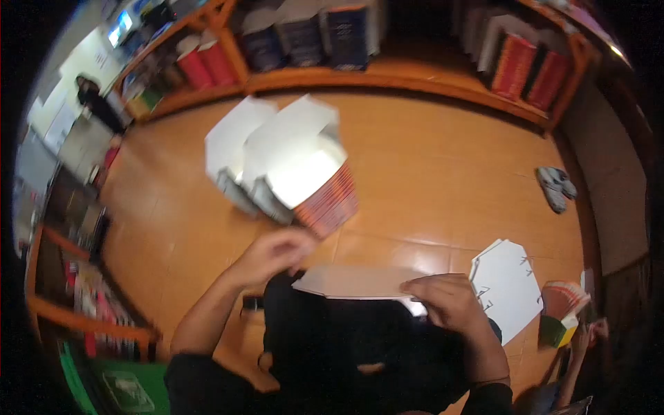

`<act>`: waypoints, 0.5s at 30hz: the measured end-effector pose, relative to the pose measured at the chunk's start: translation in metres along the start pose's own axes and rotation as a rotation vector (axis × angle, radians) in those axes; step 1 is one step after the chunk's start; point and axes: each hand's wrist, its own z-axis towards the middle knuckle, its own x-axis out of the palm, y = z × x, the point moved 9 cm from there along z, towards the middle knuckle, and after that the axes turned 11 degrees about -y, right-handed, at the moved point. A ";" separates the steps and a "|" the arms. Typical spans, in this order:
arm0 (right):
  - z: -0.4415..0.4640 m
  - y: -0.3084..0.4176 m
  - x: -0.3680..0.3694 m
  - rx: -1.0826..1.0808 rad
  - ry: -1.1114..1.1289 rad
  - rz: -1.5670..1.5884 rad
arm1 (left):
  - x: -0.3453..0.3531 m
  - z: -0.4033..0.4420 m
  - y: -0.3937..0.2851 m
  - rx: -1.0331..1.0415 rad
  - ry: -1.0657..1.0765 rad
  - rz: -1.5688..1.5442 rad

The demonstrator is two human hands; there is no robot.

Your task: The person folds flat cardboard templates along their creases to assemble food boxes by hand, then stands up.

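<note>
1. The white-and-orange folded paper (294, 166) stands on the floor (415, 162), left of centre and short of its far edge, flaps spread upward; its broad striped base probably keeps it upright.
2. The left hand (280, 252) is just below it, fingers curled and narrow; blur hides whether they touch or grip anything.
3. The pale panel (360, 282) lies level over the dark-clothed lap, which likely helps support it.
4. The right hand (446, 299) has its fingers closed on the panel's right end, seemingly to steady it.
5. White sheets (508, 287) lie stacked toward the floor's near right corner, probably for easy reach.
6. Shoes (555, 188) sit by the floor's right edge, seemingly out of the way.
</note>
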 end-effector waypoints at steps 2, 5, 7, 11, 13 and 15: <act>-0.005 -0.021 -0.001 0.035 -0.018 -0.057 | 0.006 -0.055 -0.012 -0.096 0.428 -0.091; -0.015 -0.048 0.012 0.120 0.038 -0.052 | 0.039 -0.130 -0.015 -0.031 0.992 -0.127; -0.015 -0.053 0.016 0.112 0.047 -0.120 | 0.062 -0.153 -0.001 -0.070 1.019 -0.171; -0.016 -0.062 0.017 0.133 0.012 -0.073 | 0.080 -0.157 0.015 -0.097 1.006 -0.194; -0.016 -0.065 0.018 0.195 0.062 -0.097 | 0.082 -0.157 0.018 -0.103 1.008 -0.201; -0.018 -0.067 0.018 0.166 0.049 -0.116 | 0.086 -0.156 0.019 -0.099 1.010 -0.203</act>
